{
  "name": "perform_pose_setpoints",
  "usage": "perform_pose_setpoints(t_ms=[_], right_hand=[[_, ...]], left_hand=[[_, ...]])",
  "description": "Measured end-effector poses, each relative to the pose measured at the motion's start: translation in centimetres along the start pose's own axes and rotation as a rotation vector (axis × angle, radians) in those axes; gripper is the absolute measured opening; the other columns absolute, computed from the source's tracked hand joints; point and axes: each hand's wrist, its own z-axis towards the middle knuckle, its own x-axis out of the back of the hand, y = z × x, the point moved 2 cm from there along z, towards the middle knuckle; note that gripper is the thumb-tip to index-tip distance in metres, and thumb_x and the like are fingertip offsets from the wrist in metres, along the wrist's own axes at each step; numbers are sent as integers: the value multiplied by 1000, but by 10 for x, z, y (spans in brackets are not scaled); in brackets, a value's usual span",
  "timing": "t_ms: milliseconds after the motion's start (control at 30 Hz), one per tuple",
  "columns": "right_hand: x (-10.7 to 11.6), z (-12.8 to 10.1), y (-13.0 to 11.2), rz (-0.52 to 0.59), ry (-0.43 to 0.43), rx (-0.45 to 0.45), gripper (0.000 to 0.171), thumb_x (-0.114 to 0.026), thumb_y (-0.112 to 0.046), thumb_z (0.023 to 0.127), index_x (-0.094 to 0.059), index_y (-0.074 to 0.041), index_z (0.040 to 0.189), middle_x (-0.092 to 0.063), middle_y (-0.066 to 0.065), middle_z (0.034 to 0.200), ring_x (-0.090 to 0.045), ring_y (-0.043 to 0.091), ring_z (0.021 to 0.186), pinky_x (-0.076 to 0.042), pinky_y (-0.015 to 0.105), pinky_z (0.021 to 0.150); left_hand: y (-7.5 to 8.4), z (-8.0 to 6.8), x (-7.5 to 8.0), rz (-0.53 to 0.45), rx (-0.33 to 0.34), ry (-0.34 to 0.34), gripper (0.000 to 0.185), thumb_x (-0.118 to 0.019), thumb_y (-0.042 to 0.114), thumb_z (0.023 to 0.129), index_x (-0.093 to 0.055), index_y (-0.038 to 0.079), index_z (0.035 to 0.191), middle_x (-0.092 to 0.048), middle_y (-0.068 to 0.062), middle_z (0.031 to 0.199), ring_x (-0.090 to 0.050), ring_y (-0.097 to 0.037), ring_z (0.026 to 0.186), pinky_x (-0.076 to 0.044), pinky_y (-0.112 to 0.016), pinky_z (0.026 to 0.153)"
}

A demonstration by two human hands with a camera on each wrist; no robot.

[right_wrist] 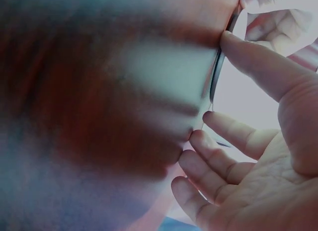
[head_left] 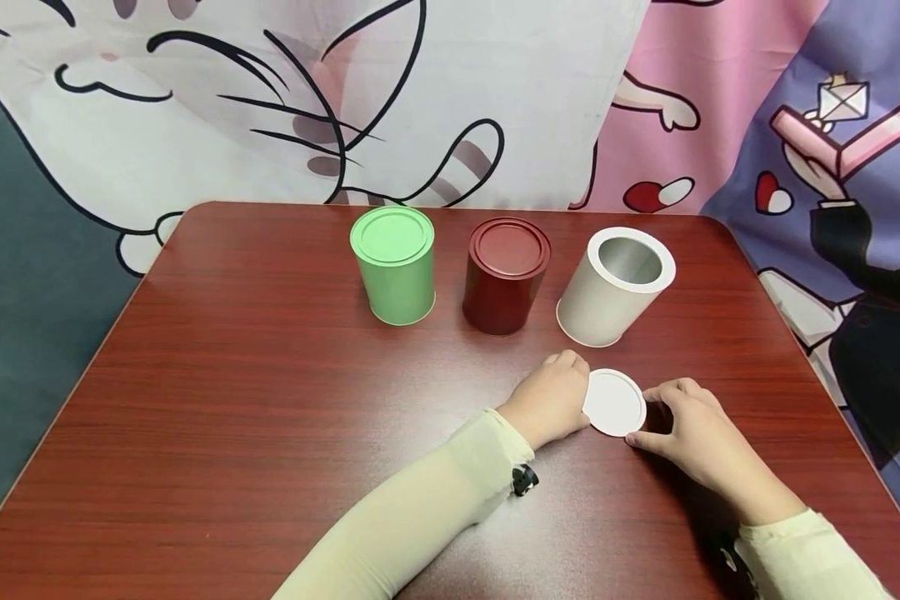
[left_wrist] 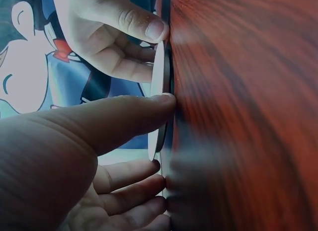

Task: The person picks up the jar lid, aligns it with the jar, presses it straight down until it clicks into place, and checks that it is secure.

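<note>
A round white lid (head_left: pixel 613 402) lies flat on the near right part of the red-brown wooden table (head_left: pixel 232 392), its plain top facing up. It is a thin disc with a slightly raised rim. The left hand (head_left: pixel 551 398) touches its left edge and the right hand (head_left: pixel 693 433) touches its right edge, thumb tips against the rim. Just beyond it, on the far side, stands an open white tin (head_left: pixel 613 286), upright, its bare metal inside showing through a broad white rim.

table (head_left: pixel 270 400): reddish wood-grain, rounded corners | backdrop: cartoon cat cloth (head_left: pixel 270 100) | floor (head_left: pixel 22 275): dark teal
</note>
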Motion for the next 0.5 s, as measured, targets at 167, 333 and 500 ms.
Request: perform_pose_setpoints(t_ms=[167,333,500], right_hand=[[0,-2,0,-7,20,21,55,-91,-25,69,-68,5,108,-62,25,109,-55,47,104,-42,61,91],[1,-2,0,-2,36,44,52,-90,-23,70,-68,5,108,-63,25,111,-56,47,105,-43,61,92],[3,-4,1,13,77,72,52,-91,-23,69,-69,4,109,-64,24,112,-58,45,107,-43,60,92]], left_hand=[[2,-1,-1,-8,4,11,58,-79,43,84,-59,10,128,-57,1,122,-55,-14,115,-45,-24,99],[1,-2,-1,-12,4,22,56,-80,45,84,-60,11,123,-58,0,117,-57,-14,111,-48,-25,95],[1,-3,2,-18,-13,33,51,-79,45,84,-60,11,118,-60,1,112,-60,-15,105,-48,-25,94]])
